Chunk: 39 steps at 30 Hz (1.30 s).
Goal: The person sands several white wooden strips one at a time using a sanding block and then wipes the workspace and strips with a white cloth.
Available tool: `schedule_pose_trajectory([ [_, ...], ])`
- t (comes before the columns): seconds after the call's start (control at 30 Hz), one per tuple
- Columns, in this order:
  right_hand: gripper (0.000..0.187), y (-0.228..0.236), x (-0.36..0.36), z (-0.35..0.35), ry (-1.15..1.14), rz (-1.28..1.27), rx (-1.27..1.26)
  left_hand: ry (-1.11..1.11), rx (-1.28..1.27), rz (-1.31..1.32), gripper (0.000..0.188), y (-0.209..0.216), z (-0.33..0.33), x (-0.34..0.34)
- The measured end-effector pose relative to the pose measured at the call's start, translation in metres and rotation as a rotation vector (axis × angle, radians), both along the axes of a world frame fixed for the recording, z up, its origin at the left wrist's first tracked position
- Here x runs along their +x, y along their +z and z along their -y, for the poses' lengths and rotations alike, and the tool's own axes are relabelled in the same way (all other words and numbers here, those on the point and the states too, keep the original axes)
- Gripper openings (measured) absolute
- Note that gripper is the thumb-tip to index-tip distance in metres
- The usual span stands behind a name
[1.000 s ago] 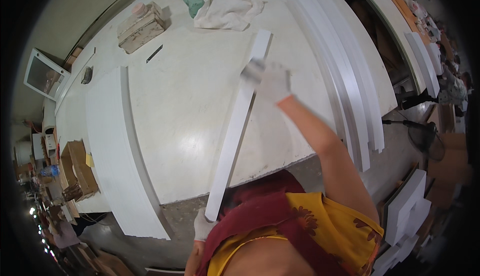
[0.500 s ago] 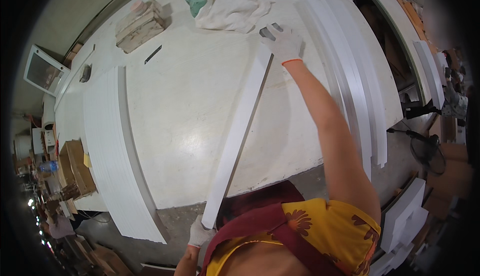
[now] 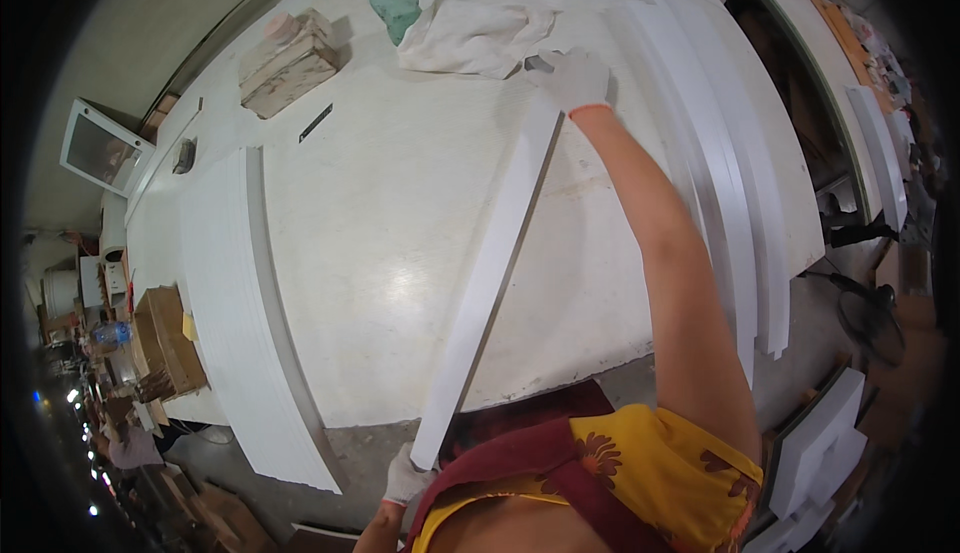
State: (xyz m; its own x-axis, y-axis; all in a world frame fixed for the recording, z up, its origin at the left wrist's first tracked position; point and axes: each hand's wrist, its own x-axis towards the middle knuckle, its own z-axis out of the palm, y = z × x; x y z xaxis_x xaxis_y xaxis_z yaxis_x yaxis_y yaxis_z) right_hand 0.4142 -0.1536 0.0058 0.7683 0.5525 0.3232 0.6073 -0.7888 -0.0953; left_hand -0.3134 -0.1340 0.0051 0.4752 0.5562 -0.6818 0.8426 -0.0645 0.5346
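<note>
A long white strip lies slantwise over the table, its near end reaching past the front edge close to my body. My left hand, in a white glove, is closed on that near end. At the far end, my gloved right hand is closed around a small grey block, most of which the fingers cover. The block is beside the strip's far tip; whether it touches the strip I cannot tell.
Stacked white strips lie along the left, and more long white strips along the right. Farther back are a crumpled white cloth, a green bottle, a wrapped block and a small dark flat piece.
My view has shifted slightly. My right hand has moved a little farther past the strip's far end, and less of the grey block shows. My left hand stays at the near end.
</note>
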Motion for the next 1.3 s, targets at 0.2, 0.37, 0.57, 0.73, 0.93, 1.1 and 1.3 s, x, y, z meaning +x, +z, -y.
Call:
schedule_pose_trajectory([
  [0.2, 0.037, 0.003, -0.125, 0.011, 0.259, -0.093, -0.024, 0.119, -0.068, -0.073, 0.038, 0.0, 0.009, 0.002],
  [0.37, 0.041, 0.036, -0.168, 0.046, 0.458, -0.256, -0.114, 0.004, -0.021, -0.054, 0.039, 0.029, 0.007, 0.028],
  [0.57, 0.038, -0.007, 0.01, 0.001, -0.088, -0.079, -0.018, 0.0, -0.05, -0.052, 0.045, -0.005, 0.0, -0.001],
  [0.73, 0.046, 0.051, -0.148, 0.005, 0.12, -0.246, 0.021, -0.031, 0.026, -0.057, 0.05, -0.01, 0.009, -0.009],
  [0.93, 0.042, -0.002, -0.399, 0.072, 1.093, -0.339, 0.411, -0.052, -0.043, -0.109, 0.054, 0.005, 0.0, 0.008],
  [1.1, 0.034, 0.038, -0.249, 0.043, 0.707, -0.407, -0.116, 0.175, -0.256, 0.118, 0.049, -0.006, 0.009, -0.026],
  [1.3, 0.041, -0.043, -0.053, 0.023, 0.065, 0.32, -0.095, 0.612, -0.699, 0.401, 0.059, -0.028, 0.007, -0.09],
])
